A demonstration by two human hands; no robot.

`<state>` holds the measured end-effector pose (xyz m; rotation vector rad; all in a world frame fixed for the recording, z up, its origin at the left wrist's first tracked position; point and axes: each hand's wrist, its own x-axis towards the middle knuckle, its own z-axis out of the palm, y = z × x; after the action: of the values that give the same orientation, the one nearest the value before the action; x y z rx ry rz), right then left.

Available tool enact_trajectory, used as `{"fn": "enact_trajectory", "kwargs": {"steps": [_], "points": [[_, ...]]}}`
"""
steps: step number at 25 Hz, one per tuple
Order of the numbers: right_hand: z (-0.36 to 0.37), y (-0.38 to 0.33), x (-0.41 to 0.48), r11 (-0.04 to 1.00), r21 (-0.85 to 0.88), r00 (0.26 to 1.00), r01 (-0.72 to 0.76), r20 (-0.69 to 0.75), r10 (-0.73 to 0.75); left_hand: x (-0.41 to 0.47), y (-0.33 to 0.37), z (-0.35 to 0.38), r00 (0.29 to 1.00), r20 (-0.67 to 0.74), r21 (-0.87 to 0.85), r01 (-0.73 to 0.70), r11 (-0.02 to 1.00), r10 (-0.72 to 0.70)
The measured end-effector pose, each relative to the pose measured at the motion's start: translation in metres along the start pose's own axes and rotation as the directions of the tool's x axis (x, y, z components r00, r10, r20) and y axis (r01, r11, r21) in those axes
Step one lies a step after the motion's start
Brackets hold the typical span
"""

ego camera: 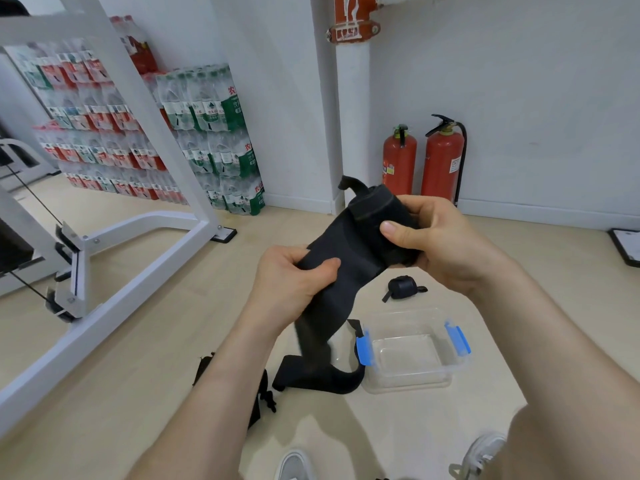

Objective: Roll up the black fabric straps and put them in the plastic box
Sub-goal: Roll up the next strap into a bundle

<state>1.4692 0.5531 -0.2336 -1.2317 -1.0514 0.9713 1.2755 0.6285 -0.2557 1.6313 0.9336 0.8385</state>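
- While you are holding the black fabric strap (346, 251) up in front of you, your right hand (440, 244) is gripping its rolled end, thumb pressing on top and fingers curling underneath.
- Your left hand (287, 282) is pinching the flat, unrolled stretch just below the roll.
- The tail of this strap is hanging down and curling on the floor (173, 341), just beside the left side of the plastic box (408, 384).
- That clear box is sitting lidless on the floor below your right hand, with blue latches (363, 346) standing up at its left and right sides.
- One rolled strap (401, 288) is lying on the floor just beyond the box's far edge.
- One loose strap (259, 407) is lying on the floor beneath your left forearm, which is partly hiding it.
- Two red fire extinguishers (443, 164) are standing against the far wall, packs of bottled water (207, 133) are piling up at far left, and a white metal frame (138, 237) is crossing the left side.
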Motion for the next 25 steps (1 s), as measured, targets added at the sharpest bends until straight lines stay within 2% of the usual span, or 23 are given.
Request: {"fn": "enact_trajectory", "kwargs": {"steps": [2, 4, 5, 7, 9, 11, 14, 16, 18, 20, 22, 25], "points": [[0.0, -0.002, 0.0, 1.0, 0.022, 1.0, 0.012, -0.005, -0.012, -0.002, 0.003, 0.002, 0.997, -0.066, 0.067, -0.029, 0.997, 0.034], [0.001, -0.004, -0.002, 0.999, -0.033, 1.0, 0.016, -0.002, -0.016, -0.001, 0.005, 0.001, 0.992, -0.116, 0.137, -0.036, 0.99, 0.052], [0.003, -0.004, -0.003, 0.995, -0.102, 1.0, 0.014, -0.002, -0.014, -0.002, 0.007, -0.001, 0.996, -0.09, 0.116, -0.008, 0.993, 0.019], [0.01, -0.003, -0.005, 0.956, -0.292, 0.999, 0.033, -0.006, -0.036, -0.001, 0.008, -0.003, 0.993, 0.054, 0.055, 0.099, 0.994, -0.102], [0.018, -0.001, -0.005, 0.854, -0.505, 0.99, 0.124, 0.001, -0.144, 0.0, 0.005, -0.004, 0.975, 0.166, 0.029, 0.146, 0.989, -0.149], [0.025, 0.002, -0.005, 0.737, -0.638, 0.961, 0.223, 0.016, -0.276, 0.0, 0.003, -0.002, 0.969, 0.21, -0.076, 0.146, 0.986, -0.127], [0.034, 0.002, -0.008, 0.64, -0.716, 0.916, 0.278, -0.004, -0.402, -0.001, 0.002, 0.0, 0.975, 0.209, -0.196, 0.113, 0.974, -0.072], [0.04, 0.006, -0.008, 0.515, -0.794, 0.857, 0.323, 0.015, -0.515, -0.004, 0.002, 0.001, 0.98, 0.195, -0.234, 0.093, 0.968, -0.047], [0.047, 0.01, -0.008, 0.396, -0.835, 0.787, 0.382, 0.069, -0.613, -0.007, 0.007, 0.003, 0.977, 0.203, -0.271, 0.116, 0.956, -0.061], [0.055, 0.016, -0.007, 0.327, -0.839, 0.75, 0.435, 0.136, -0.647, -0.007, 0.009, 0.004, 0.983, 0.14, -0.308, 0.16, 0.938, -0.122], [0.058, 0.02, -0.007, 0.375, -0.803, 0.772, 0.464, 0.159, -0.615, -0.002, 0.008, 0.004, 0.984, 0.029, -0.361, 0.173, 0.916, -0.175], [0.056, 0.016, -0.009, 0.64, -0.637, 0.862, 0.429, 0.075, -0.502, -0.003, 0.008, 0.007, 0.983, -0.013, -0.425, 0.161, 0.891, -0.184]]}}
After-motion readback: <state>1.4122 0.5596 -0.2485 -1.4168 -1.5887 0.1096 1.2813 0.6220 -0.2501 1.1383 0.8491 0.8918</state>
